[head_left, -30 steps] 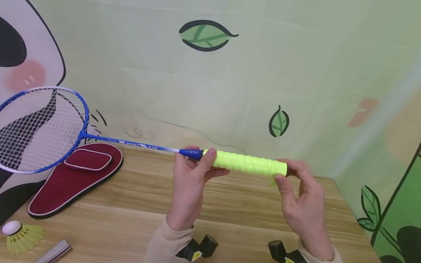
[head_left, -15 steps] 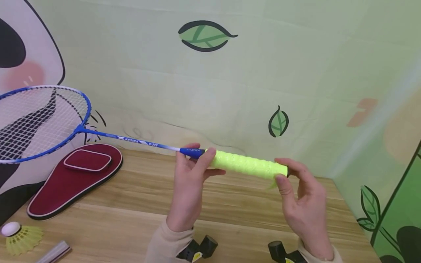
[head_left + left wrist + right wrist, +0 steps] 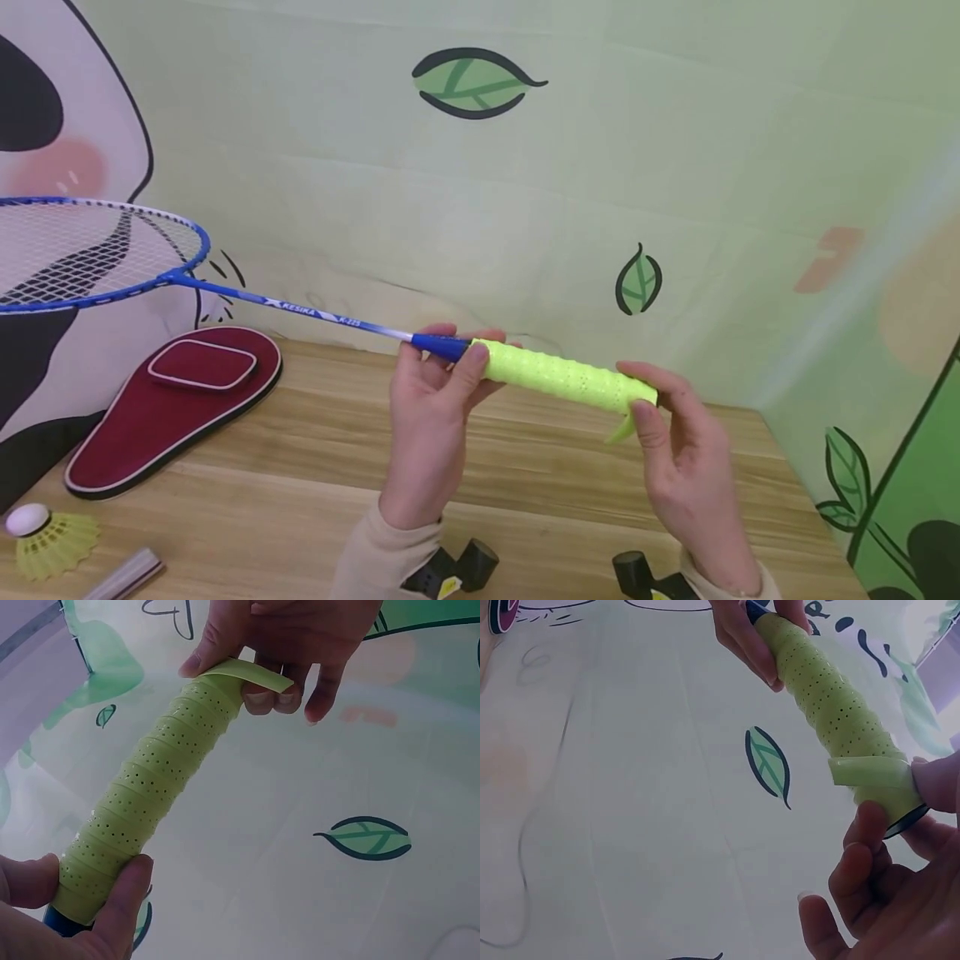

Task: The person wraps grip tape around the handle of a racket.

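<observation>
A blue and white badminton racket [image 3: 247, 293] is held above the table, its strung head to the left and partly out of the head view. Perforated neon-yellow grip tape [image 3: 562, 372] wraps its handle in overlapping turns. My left hand [image 3: 431, 425] grips the handle where the blue cone meets the tape. At the butt end, my right hand [image 3: 690, 467] pinches the handle between thumb and fingers. A short loose tail of the tape [image 3: 251, 673] sticks out there, also visible in the right wrist view beside the thumb.
On the wooden table [image 3: 300, 508] lies a dark red racket cover [image 3: 172, 417] at the left. In front of it sit a yellow shuttlecock [image 3: 52, 542] and a silvery tube-like piece [image 3: 126, 577], cut off by the frame. A printed backdrop [image 3: 525, 208] stands behind the table.
The racket has turned about its long axis, so its head looks flatter. The butt end dips slightly, and the tape's loose tail shows more below the handle. Both hands keep their hold.
</observation>
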{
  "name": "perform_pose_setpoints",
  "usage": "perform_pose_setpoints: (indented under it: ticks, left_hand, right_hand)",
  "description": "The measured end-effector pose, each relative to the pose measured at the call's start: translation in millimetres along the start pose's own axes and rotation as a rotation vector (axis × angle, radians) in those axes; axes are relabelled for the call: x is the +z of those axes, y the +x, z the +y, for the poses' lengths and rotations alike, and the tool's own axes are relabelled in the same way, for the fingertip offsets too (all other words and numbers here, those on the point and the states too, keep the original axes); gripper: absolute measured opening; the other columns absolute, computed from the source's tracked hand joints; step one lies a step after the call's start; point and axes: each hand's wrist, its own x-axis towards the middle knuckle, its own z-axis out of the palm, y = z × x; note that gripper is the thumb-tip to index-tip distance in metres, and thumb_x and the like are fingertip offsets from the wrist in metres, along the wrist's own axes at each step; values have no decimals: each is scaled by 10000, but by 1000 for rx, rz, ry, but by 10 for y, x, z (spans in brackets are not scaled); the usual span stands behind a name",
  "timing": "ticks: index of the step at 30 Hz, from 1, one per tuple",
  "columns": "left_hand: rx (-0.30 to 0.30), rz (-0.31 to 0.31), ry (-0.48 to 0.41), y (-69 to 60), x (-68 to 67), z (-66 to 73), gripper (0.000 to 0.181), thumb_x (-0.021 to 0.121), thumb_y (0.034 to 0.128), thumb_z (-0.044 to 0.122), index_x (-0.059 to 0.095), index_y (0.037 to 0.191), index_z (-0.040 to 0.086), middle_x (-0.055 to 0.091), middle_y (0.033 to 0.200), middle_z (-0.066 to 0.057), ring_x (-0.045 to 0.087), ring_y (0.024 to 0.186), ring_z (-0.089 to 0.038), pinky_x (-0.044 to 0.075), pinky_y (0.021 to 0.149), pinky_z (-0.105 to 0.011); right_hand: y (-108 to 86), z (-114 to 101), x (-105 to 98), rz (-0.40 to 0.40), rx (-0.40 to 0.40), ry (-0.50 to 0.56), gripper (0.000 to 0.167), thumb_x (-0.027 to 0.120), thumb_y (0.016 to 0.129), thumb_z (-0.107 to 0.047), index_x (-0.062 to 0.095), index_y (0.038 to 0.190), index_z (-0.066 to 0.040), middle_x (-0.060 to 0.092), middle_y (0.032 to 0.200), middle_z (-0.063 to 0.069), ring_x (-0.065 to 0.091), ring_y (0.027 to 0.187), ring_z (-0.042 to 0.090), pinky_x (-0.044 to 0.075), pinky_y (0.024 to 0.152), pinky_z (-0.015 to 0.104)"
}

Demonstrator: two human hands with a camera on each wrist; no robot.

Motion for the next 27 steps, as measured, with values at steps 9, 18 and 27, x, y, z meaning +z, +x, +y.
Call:
perform_pose_setpoints:
  ticks: [9,18,27]
  left_hand:
    - [21,58,18,20,2,-9,232,598,947,-3,421,1070,82,678,996,-175,683,925,-265,567,836,-480]
    - [25,92,50,29,-12,-9,239,632,930,8,436,1043,87,669,925,-124,686,861,-238,599,744,-451]
    - [38,90,62,40,-10,-14,254,667,915,39,447,1029,92,649,881,-103,667,782,-200,603,702,-460]
  right_hand:
    - [0,-28,2,-88,8,-123,347,405,1009,52,507,1332,-23,554,972,52,481,809,144,433,691,216]
    - [-11,-8,-7,-116,-5,-175,345,461,983,68,515,1313,-17,580,959,32,484,786,119,420,676,216]
    - [-17,18,3,-110,-34,-217,368,507,941,105,495,1298,20,584,1017,52,504,827,121,444,708,185]
